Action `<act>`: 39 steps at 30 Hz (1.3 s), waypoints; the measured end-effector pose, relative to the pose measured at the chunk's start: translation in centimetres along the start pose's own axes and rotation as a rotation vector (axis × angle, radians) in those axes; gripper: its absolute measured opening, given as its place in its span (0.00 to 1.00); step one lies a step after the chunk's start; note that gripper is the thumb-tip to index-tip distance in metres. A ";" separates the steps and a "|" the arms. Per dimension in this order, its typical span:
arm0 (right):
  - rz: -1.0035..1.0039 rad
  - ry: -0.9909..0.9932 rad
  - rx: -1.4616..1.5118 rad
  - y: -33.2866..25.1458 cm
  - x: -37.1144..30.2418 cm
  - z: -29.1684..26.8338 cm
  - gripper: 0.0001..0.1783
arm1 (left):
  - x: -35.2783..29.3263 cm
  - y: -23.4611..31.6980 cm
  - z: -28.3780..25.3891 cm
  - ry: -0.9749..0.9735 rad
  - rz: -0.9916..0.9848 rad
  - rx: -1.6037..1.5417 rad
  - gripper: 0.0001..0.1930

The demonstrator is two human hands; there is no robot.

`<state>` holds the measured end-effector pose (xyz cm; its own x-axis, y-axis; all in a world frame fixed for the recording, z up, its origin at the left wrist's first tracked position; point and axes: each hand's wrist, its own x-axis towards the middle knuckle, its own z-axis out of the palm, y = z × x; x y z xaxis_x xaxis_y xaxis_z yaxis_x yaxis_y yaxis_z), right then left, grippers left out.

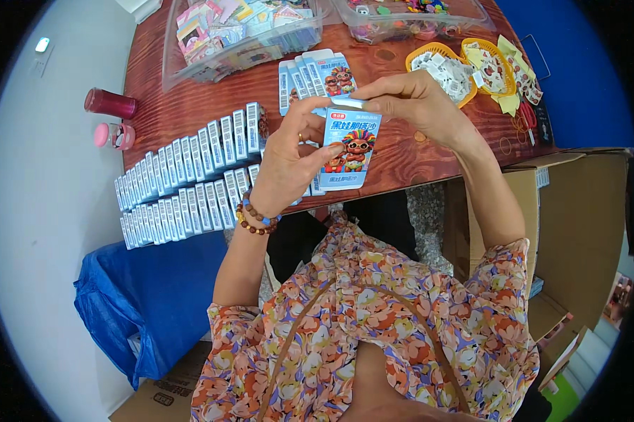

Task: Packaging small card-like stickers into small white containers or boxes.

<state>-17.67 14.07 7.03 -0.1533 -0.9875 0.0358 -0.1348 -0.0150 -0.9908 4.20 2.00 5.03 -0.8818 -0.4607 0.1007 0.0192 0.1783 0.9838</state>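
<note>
A small light-blue cardboard box (pixel 343 180) with cartoon figures on its front is held upright near the table's front edge. My left hand (pixel 289 158) grips it from the left, thumb across the front. At the box's top, my right hand (pixel 419 105) pinches the white flap (pixel 348 102) between thumb and fingers. Whether anything is inside the box cannot be seen. Just beyond it lie several similar blue boxes (pixel 301 76), fanned flat on the table. To the left of my left hand, two long rows of matching boxes (pixel 183 165) stand on edge.
Clear plastic bins (pixel 243 56) of colourful packets and small toys (pixel 415 28) stand at the back. Yellow baskets (pixel 440 49) hold small printed pieces. Scissors (pixel 528 123) lie at the right edge. A red-lidded cup (pixel 111 104) stands left; an open carton (pixel 577 232) is at right.
</note>
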 end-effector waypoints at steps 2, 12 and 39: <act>-0.019 0.032 -0.047 -0.6 0.0 0.4 0.12 | -0.1 -0.1 -0.1 0.012 -0.003 -0.012 0.31; -0.232 0.013 -0.600 -1.0 -0.9 1.0 0.16 | 0.0 -0.6 0.2 0.063 -0.048 0.025 0.34; 0.115 0.304 0.862 3.0 2.9 2.4 0.10 | 2.0 -1.5 -0.2 0.309 0.059 0.080 0.47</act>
<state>-16.15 10.83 3.89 -0.3876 -0.9084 -0.1568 0.6547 -0.1515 -0.7406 2.55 0.64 3.80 -0.6952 -0.6877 0.2094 0.0177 0.2748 0.9613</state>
